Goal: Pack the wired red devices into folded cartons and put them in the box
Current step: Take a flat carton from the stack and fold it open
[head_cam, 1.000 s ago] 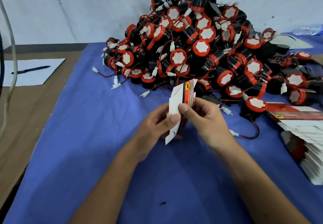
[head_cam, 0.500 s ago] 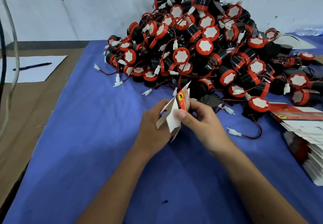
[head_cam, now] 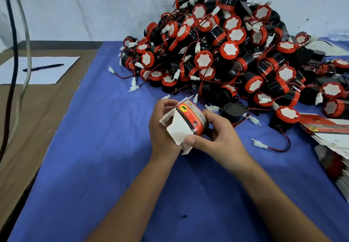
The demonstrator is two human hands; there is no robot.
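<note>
1. A blue cloth is covering the table, with a pale wall behind it.
2. A big pile of wired red devices is lying in the upper right of the frame.
3. At the centre, the left hand is gripping a half-opened carton, fingers curled round its far side.
4. The right hand is pinching the carton's near corner, thumb on the white flap.
5. Flat cartons are lying stacked at the right edge.
6. A pen is resting on a paper sheet, upper left.
</note>
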